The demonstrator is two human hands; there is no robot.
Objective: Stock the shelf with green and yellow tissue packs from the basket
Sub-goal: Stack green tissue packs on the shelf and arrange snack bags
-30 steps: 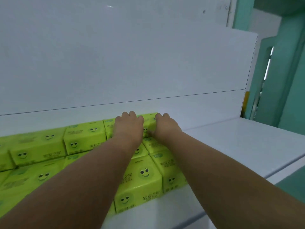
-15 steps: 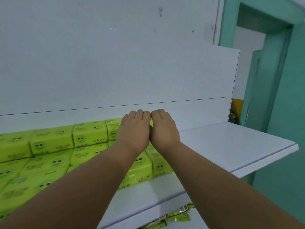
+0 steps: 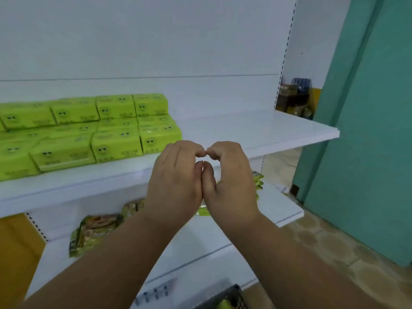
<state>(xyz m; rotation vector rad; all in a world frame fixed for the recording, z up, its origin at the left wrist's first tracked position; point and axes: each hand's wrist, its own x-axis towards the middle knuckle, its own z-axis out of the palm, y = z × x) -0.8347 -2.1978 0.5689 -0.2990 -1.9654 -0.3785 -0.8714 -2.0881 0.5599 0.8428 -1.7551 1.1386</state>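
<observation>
The shelf holds stacked packs along its left and middle; its right end is bare. Both hands, left and right, have pulled back off the packs, fingers loosely curled, empty, above the basket; another pack comes next.

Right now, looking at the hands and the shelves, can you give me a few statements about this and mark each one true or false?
1. Both hands, left hand and right hand, hold nothing. True.
2. The tissue packs fill the whole upper shelf. False: its right part is bare.
3. The hands touch each other at the thumbs. True.
4. The lower shelf holds only tissue packs. False: snack bags lie there.
5. The basket sits on the upper shelf. False: it is low, at the bottom edge.
</observation>
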